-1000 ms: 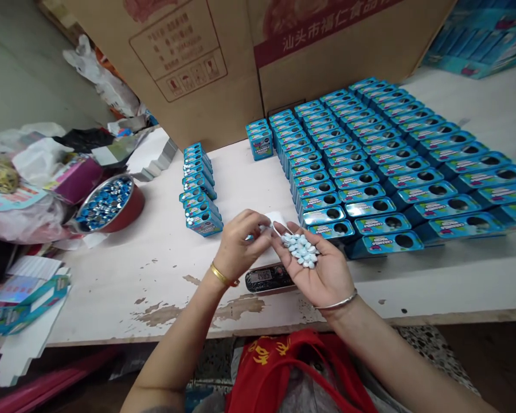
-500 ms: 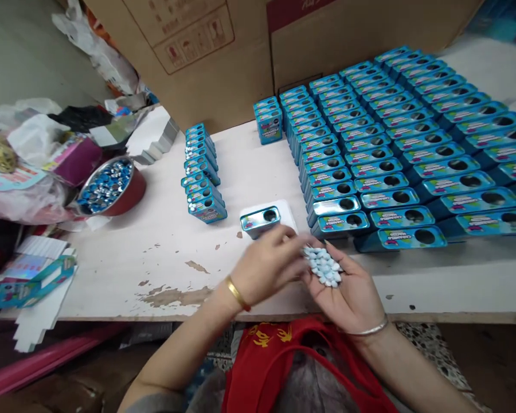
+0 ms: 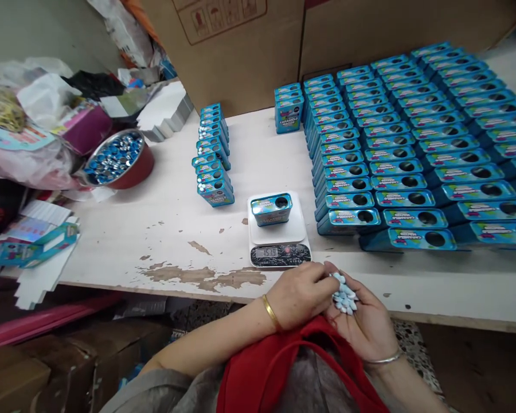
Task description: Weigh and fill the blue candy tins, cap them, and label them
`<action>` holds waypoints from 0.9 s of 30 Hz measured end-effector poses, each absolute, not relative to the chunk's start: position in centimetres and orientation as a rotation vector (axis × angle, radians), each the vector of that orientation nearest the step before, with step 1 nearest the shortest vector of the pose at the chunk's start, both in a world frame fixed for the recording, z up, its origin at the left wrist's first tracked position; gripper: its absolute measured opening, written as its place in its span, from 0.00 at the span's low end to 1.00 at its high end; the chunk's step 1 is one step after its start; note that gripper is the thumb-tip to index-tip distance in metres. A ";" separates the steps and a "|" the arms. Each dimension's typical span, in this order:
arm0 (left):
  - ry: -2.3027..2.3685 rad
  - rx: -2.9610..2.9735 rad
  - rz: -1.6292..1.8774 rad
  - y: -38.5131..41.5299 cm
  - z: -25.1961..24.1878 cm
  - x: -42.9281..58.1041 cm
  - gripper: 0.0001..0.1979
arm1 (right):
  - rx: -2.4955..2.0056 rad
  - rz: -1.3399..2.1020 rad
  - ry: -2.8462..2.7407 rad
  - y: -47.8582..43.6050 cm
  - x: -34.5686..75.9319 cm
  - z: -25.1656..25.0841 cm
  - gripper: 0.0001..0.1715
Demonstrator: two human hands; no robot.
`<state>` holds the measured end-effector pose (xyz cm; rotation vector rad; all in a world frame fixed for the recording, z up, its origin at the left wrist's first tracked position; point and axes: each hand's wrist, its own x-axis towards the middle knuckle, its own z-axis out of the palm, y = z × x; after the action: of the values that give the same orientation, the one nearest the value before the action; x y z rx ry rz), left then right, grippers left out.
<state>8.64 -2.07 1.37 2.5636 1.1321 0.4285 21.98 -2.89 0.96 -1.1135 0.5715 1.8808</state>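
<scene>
Currently, pale-blue candies (image 3: pixel 344 297) are held in R hand (image 3: pixel 371 330), palm open, fingertips part-hidden; L hand (image 3: pixel 298 294) fingers are bunched together at them, can't tell if one's pinched. Blue tin (image 3: pixel 272 211) w/ round hole is stood upright on scale (image 3: pixel 298 229).

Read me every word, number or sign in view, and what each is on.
"CARAMELO": front tin of the short middle row; word beneath blurred.
"1519", apparently: scale; any decimal point is too small to tell.
Umbrella sign: carton.
Too small or blurred: print on other tins, buttons, teal packaging.
</scene>
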 end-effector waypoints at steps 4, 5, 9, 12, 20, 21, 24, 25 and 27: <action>1.161 2.564 0.379 -2.3 1.4 8.4 0.10 | -1.088 1.891 0.557 -3.0 21.7 0.8 0.19; 1.180 2.556 0.370 -2.3 1.3 8.4 0.10 | -1.070 1.897 0.546 -3.0 21.6 0.8 0.18; 1.224 2.485 0.418 -2.2 1.3 8.0 0.08 | -1.012 1.932 0.482 -2.8 21.0 0.8 0.18; 1.161 2.393 0.617 -1.0 2.3 6.9 0.07 | -0.982 1.919 0.435 -2.1 20.4 1.2 0.18; 1.489 2.406 0.966 6.4 6.2 2.3 0.05 | -0.862 1.986 0.364 -0.3 19.0 3.1 0.17; 1.490 2.434 0.917 6.9 6.4 2.1 0.06 | -0.849 1.995 0.346 -0.2 19.0 3.2 0.17; 1.442 2.469 0.839 6.4 6.7 2.3 0.08 | -0.820 2.021 0.300 -0.3 19.2 2.9 0.17; 1.417 2.474 0.826 5.7 6.7 2.7 0.09 | -0.820 2.020 0.297 -0.4 19.4 2.7 0.17; 1.335 2.508 0.737 3.7 6.2 4.0 0.11 | -0.849 1.991 0.324 -0.7 19.9 2.2 0.17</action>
<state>4.04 3.70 6.17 2.5077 1.3346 0.7374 19.91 -0.70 2.19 -0.8486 0.3242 1.9910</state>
